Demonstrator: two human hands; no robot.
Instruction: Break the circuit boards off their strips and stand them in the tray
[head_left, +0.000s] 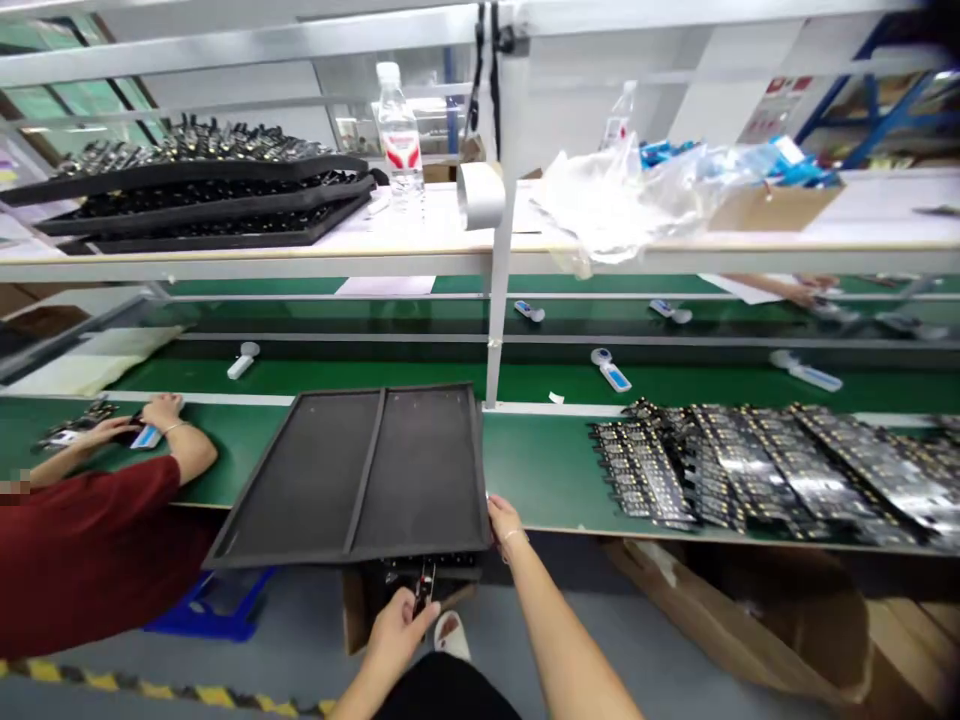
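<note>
A large black tray (420, 460) with a raised rim and a dividing rib lies on the green bench, jutting over its front edge. My right hand (507, 522) is closed on the tray's right edge, near its front corner. Below the tray's front edge, my left hand (393, 630) pinches a small dark, narrow part (425, 588) with shiny strips and a bit of red; its exact kind is unclear. Just behind that hand, under the tray, dark material with small bright dots shows, partly hidden. To the right, rows of black-and-silver parts (742, 465) cover the bench.
A co-worker in a red sleeve (97, 540) handles small parts at left. White-and-blue handheld devices (611, 370) lie on the conveyor (547, 375). Stacked trays of parts (225, 195) and a water bottle (400, 140) stand on the shelf. A brown box (787, 620) sits below right.
</note>
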